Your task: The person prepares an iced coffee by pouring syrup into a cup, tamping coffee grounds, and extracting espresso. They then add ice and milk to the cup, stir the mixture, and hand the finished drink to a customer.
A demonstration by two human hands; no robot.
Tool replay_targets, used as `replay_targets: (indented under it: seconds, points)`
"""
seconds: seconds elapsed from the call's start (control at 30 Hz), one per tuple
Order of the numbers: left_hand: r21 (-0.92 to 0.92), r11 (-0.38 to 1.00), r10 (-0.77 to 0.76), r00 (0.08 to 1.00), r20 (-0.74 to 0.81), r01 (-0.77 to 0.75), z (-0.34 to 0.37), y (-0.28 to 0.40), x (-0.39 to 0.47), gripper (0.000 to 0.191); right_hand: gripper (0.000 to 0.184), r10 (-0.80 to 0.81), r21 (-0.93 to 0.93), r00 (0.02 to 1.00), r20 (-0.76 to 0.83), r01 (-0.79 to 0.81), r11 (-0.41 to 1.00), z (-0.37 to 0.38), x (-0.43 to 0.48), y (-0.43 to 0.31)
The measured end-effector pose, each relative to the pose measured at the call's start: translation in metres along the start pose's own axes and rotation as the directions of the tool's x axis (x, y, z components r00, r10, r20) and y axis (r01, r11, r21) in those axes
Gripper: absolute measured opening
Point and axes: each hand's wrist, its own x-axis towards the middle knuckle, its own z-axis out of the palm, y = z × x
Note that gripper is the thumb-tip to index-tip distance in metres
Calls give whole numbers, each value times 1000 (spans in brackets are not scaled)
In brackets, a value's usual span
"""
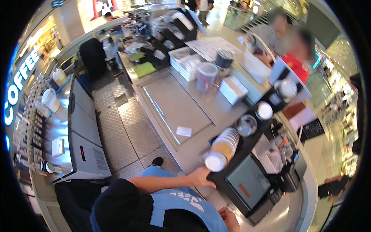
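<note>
My left hand (202,177) reaches over the counter's near edge, thumb and fingers apart, with nothing seen in it. Just beyond its fingertips lies a stack of cups (229,137) with a tan band and a white lid (216,161) at the near end. A touchscreen terminal (247,182) stands on a black mat to the right of that hand. Lower down, my right hand (229,219) is beside my blue apron (185,200), its fingers curled. Whether it holds anything is hidden. Past the cup stack are a clear round container (247,125) and a white-lidded cup (264,110).
A steel counter (174,107) carries a small white card (183,131), a white basket (185,63), a clear tub (207,76) and a white box (233,89). Two people (295,62) stand across the counter. A steel cabinet (87,150) lines the left, beyond the metal floor (124,121).
</note>
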Motion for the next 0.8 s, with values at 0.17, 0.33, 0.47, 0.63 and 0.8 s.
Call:
replay_targets:
  seconds: [0.17, 0.33, 0.47, 0.63, 0.8]
  points:
    - [-303, 950, 68, 902, 427, 72, -55, -34, -37, 81, 12, -597, -256, 757, -266, 541, 801, 70, 73, -139]
    - [-133, 940, -213, 843, 493, 315, -176, -105, -121, 61, 22, -378, 299, 759, 530, 249, 921, 135, 183, -256]
    - [209, 690, -713, 701, 28, 693, -300, -160, -223, 59, 22, -324, 74, 672, 666, 372, 925, 265, 283, -300]
    - [347, 256, -854, 380, -356, 902, -439, -215, -353, 46, 23, -328, 23, 472, 818, 544, 839, 413, 404, -347]
    - [127, 32, -899, 84, -429, 991, -532, -255, -415, 48, 19, -380, -13, 454, 806, 656, 755, 519, 500, -420]
